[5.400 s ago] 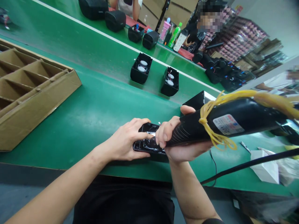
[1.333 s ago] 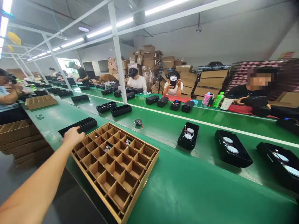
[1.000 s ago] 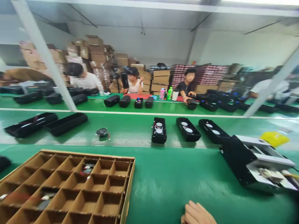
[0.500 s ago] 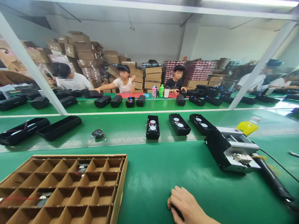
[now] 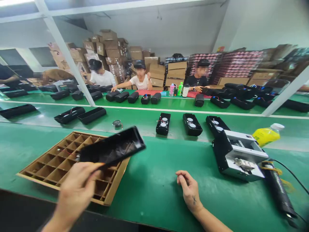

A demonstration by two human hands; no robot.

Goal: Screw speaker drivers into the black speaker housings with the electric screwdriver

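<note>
My left hand [image 5: 74, 190] grips a black speaker housing [image 5: 113, 148] by its near left end. The housing is an open, hollow shell, held tilted above a divided cardboard tray [image 5: 106, 199]. Its image is slightly blurred. My right hand [image 5: 189, 188] rests on the green bench, fingers curled in towards the thumb, with nothing visible between them. Beyond the housing, a loose round speaker driver [image 5: 117, 123] with a red wire lies on the far strip. Several tray cells show; a red wire and small part [image 5: 59, 149] sit in one.
Housings fitted with white-backed drivers [image 5: 163, 124] stand across the bench, empty-looking shells [image 5: 92, 115] at left. A metal machine [image 5: 241, 158], yellow bottle [image 5: 267, 134] and black corded tool [image 5: 277, 190] occupy the right. Co-workers [image 5: 141, 80] sit opposite.
My left hand has come into view holding the black housing over the tray. My right hand has turned, showing its thumb side. The camera view has swung left.
</note>
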